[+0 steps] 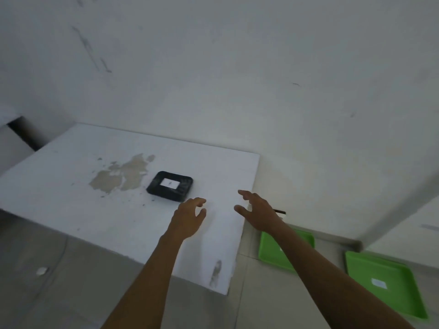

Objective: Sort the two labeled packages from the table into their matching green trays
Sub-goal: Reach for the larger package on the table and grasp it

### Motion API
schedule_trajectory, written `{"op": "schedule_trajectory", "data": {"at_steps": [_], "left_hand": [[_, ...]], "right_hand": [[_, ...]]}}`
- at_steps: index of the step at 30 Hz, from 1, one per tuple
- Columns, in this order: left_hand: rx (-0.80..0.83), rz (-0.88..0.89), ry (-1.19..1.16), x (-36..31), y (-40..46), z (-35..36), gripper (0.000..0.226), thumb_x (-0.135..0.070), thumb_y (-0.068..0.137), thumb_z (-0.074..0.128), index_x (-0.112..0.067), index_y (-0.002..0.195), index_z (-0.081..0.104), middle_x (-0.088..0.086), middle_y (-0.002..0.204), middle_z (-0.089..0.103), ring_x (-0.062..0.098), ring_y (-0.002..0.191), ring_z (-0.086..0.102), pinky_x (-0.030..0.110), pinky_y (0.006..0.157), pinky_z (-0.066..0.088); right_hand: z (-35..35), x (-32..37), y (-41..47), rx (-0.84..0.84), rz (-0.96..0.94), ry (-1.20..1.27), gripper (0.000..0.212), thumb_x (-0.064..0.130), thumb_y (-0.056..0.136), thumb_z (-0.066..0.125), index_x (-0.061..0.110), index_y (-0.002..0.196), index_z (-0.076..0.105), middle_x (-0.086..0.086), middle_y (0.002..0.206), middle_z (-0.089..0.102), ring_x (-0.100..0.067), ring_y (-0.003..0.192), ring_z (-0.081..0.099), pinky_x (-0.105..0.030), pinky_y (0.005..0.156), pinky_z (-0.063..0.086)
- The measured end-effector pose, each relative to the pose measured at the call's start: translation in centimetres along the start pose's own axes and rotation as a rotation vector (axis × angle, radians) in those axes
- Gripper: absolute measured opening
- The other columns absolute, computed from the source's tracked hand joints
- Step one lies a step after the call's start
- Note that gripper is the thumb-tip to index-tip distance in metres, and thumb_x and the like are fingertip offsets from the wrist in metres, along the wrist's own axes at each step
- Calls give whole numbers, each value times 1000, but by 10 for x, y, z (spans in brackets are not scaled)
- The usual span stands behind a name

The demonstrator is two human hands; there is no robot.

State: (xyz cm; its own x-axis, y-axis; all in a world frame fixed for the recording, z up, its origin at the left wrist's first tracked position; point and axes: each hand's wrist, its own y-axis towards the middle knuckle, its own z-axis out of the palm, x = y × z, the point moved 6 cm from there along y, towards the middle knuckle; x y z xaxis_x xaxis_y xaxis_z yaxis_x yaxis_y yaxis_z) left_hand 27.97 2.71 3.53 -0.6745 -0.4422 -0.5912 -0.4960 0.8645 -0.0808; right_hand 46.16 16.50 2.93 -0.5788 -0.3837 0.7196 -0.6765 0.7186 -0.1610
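Note:
A black wrapped package (170, 185) with a white label lies flat on the white table (71, 186), near its right side. My left hand (188, 217) hovers just in front of and to the right of the package, fingers curled apart, holding nothing. My right hand (257, 211) is stretched out over the table's right edge, fingers spread, empty. Two green trays stand on the floor to the right of the table: the near-table tray (273, 255) is partly hidden by my right forearm, and the far-right tray (384, 283) carries a white label.
The table stands against a white wall, with worn patches (123, 176) of bare surface left of the package. A thin dark object (280, 212) pokes out behind my right hand. Grey tiled floor lies in front, with a small white scrap (42, 271) at the left.

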Motion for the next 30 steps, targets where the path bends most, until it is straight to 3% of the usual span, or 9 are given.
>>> {"op": "schedule_trajectory", "data": {"at_steps": [8, 13, 15, 18, 23, 30], "left_hand": [[35, -21, -55, 128, 46, -57, 38, -32, 94, 52, -21, 130, 57, 3, 125, 64, 24, 116, 58, 40, 101, 48], [128, 32, -57, 198, 92, -86, 38, -29, 95, 52, -19, 131, 56, 5, 127, 64, 22, 115, 60, 26, 94, 44], [151, 33, -67, 219, 103, -96, 38, -29, 95, 51, -20, 132, 55, 5, 129, 62, 23, 118, 58, 28, 97, 42], [163, 23, -94, 243, 117, -107, 38, -30, 95, 50, -21, 133, 54, 6, 134, 57, 25, 124, 53, 38, 105, 43], [172, -16, -170, 264, 137, -107, 44, -28, 95, 53, -21, 138, 47, 8, 144, 46, 26, 125, 54, 36, 103, 44], [266, -130, -298, 278, 178, -79, 59, -29, 95, 53, -15, 148, 32, 13, 150, 41, 32, 130, 51, 37, 102, 43]], "right_hand": [[96, 63, 63, -7, 71, 3, 58, 51, 91, 56, 34, 145, 40, 2, 136, 56, -20, 126, 52, -41, 105, 43], [159, 95, 97, -57, 207, 65, 60, 50, 91, 58, 31, 145, 40, -4, 139, 56, -23, 125, 55, -43, 105, 45], [177, 103, 103, -75, 278, 115, 63, 51, 90, 58, 30, 146, 39, -5, 140, 55, -24, 126, 55, -44, 106, 45], [195, 109, 107, -137, 384, 195, 67, 52, 89, 59, 27, 147, 37, -7, 141, 54, -25, 126, 55, -44, 106, 45], [210, 105, 122, -214, 505, 265, 66, 49, 91, 58, 23, 147, 36, -10, 139, 56, -25, 117, 59, -37, 100, 46], [225, 96, 155, -318, 578, 358, 60, 42, 94, 57, 16, 145, 39, -10, 138, 58, -28, 123, 56, -37, 98, 44]]}}
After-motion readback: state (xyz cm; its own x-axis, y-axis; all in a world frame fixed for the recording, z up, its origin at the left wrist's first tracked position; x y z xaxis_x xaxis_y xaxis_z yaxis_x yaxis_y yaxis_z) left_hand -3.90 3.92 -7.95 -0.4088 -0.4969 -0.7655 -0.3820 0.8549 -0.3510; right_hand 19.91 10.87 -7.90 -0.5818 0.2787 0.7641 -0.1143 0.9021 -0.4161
